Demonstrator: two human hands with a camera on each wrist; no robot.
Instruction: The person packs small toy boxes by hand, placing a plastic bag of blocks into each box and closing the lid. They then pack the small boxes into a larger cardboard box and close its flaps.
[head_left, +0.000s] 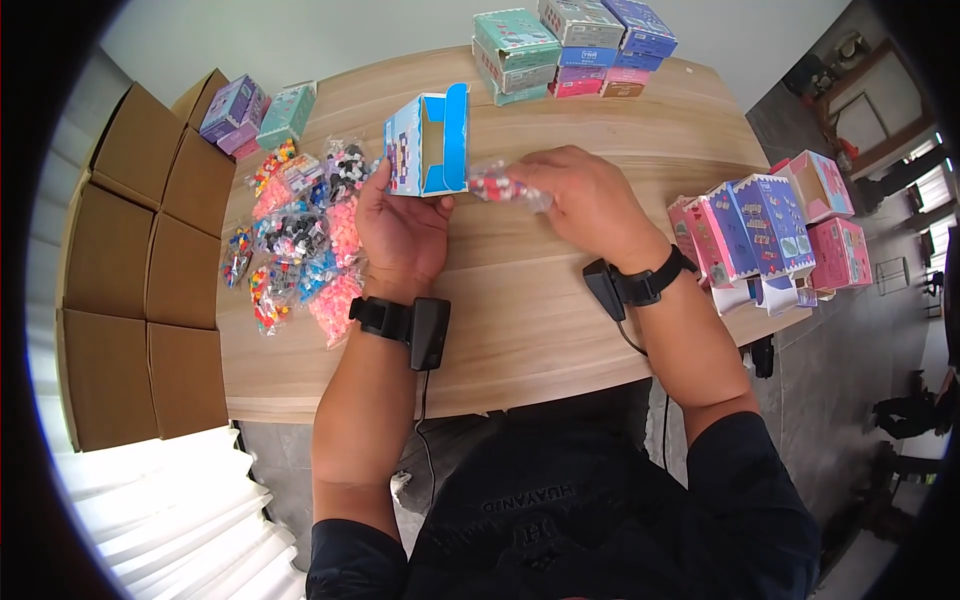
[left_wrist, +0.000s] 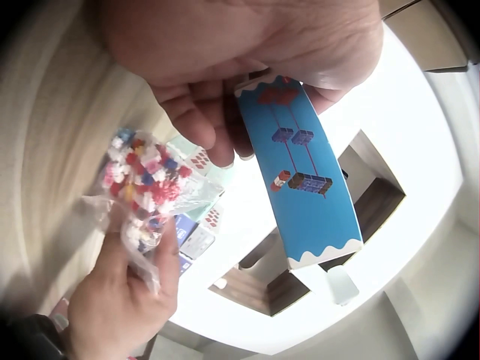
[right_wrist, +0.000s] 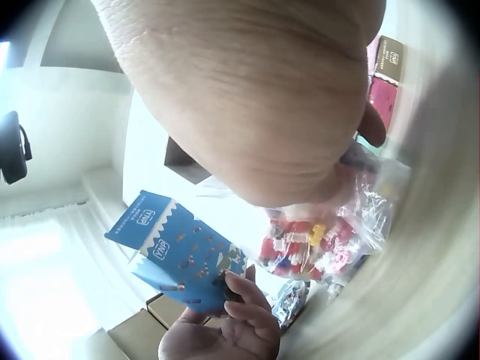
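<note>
A blue box with its flap raised is held up by the left hand, thumb on one side and fingers beneath. In the left wrist view the box's blue side faces the camera. Just right of the box's opening, the right hand pinches a clear bag of small coloured pieces. Red, white and blue pieces show through that bag in the left wrist view. Part of the right hand's fingers is hidden behind its palm in the right wrist view.
Bags of coloured pieces lie left of the left hand. Stacked small boxes stand at the back, back left and right. Large brown cartons line the table's left edge.
</note>
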